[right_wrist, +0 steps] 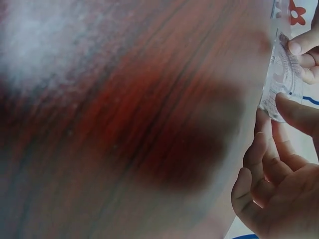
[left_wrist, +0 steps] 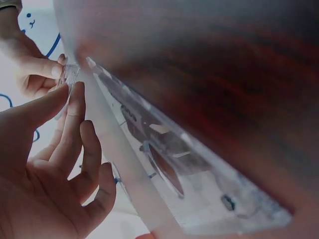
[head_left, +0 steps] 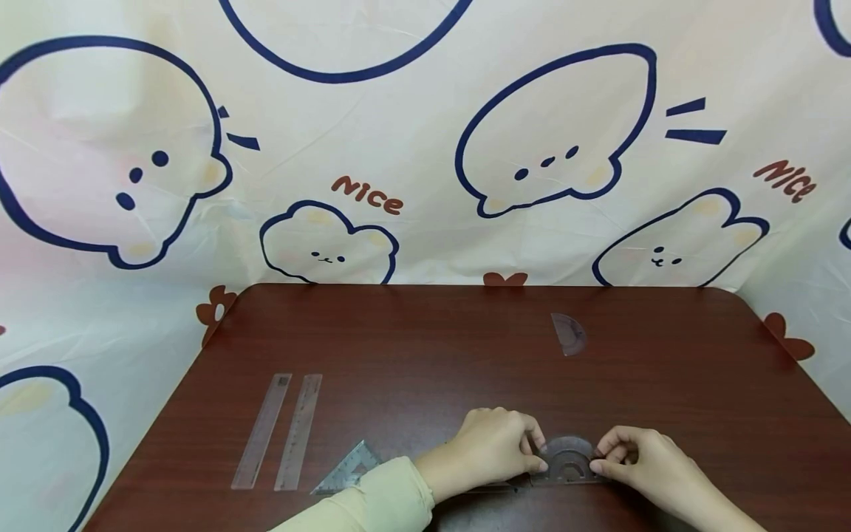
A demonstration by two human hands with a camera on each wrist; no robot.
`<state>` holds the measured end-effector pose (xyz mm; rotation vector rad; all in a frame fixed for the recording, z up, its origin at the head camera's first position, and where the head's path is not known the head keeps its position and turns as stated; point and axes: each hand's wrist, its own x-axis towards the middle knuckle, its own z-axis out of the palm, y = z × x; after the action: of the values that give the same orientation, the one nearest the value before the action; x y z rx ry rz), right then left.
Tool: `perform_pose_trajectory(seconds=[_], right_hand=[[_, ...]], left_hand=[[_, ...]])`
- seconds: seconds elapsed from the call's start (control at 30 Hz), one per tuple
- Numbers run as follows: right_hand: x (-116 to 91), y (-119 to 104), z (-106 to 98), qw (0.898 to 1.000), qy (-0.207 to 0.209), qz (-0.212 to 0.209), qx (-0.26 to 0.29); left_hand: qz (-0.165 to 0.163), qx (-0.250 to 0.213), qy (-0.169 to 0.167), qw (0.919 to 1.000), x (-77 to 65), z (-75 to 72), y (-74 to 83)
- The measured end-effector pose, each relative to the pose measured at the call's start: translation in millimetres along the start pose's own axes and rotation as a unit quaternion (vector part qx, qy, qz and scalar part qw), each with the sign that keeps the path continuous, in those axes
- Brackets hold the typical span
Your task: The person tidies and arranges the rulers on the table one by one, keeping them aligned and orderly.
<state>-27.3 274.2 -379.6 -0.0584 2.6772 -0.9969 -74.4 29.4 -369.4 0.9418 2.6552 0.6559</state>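
Between both hands is a clear semicircular protractor, its straight edge toward me, low over the table's near part. My left hand pinches its left end between thumb and fingers. At the opposite end, my right hand pinches it the same way. The right wrist view shows the protractor nearly edge-on, with printed markings and both thumbs on one face. A clear set square lies on the table close to my left hand, mostly hidden by that arm in the head view.
Another clear set square lies left of my left sleeve, partly covered by it. Two clear rulers lie side by side farther left. A small protractor rests toward the back right of the brown table. A patterned cloth hangs behind.
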Motion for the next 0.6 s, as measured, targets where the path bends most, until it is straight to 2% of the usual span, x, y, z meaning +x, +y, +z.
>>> perform_pose_trajectory(seconds=[0.2, 0.47, 0.6], right_hand=[[-2.7, 1.2, 4.5, 0.999, 0.004, 0.015, -0.031], [0.5, 1.4, 1.6, 0.997, 0.035, 0.007, -0.072], [0.8, 0.3, 3.0, 0.996, 0.025, 0.03, -0.075]], left_hand=[[0.0, 0.018, -0.014, 0.9997, -1.3, 2.4, 3.0], [-0.004, 0.049, -0.001, 0.9988, 5.5, 2.6, 2.9], [-0.016, 0.055, 0.005, 0.9983, 4.5, 4.4, 2.9]])
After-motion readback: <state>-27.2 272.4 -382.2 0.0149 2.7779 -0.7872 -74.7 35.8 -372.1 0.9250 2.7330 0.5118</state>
